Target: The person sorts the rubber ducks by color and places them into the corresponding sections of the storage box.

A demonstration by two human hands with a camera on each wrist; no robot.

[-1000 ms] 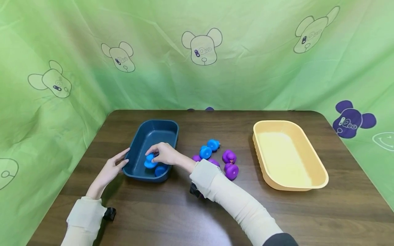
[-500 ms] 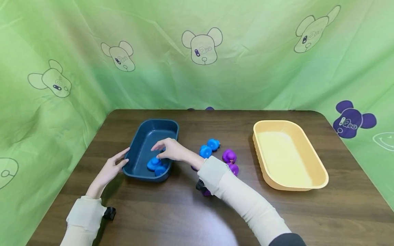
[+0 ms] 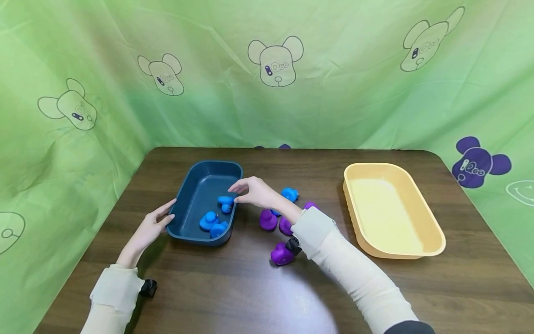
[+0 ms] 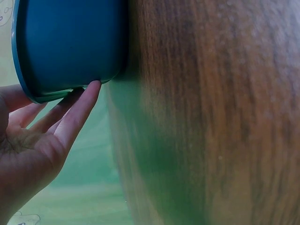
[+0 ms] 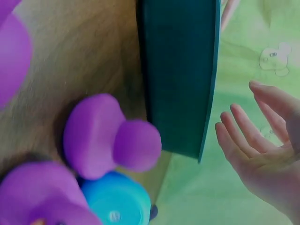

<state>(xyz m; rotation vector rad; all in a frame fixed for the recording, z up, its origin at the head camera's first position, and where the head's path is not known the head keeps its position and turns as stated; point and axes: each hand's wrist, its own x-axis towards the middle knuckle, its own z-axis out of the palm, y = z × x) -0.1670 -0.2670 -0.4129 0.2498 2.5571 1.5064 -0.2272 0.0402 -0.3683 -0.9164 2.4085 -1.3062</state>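
Three blue toy ducks (image 3: 208, 221) lie inside the dark blue bin (image 3: 201, 185), left of the frame's centre. At that bin's right rim hangs the right hand (image 3: 256, 192), fingers loosely bent, thumb apart, holding nothing. The left hand (image 3: 149, 228) rests nearly straight fingers against the bin's lower-left side. Purple ducks (image 3: 268, 220) sit mid-frame on the wooden table (image 3: 200, 287), partly behind the right sleeve (image 3: 346, 269). A yellow tray (image 3: 381, 208) stands at right, before green cloth (image 3: 208, 116).
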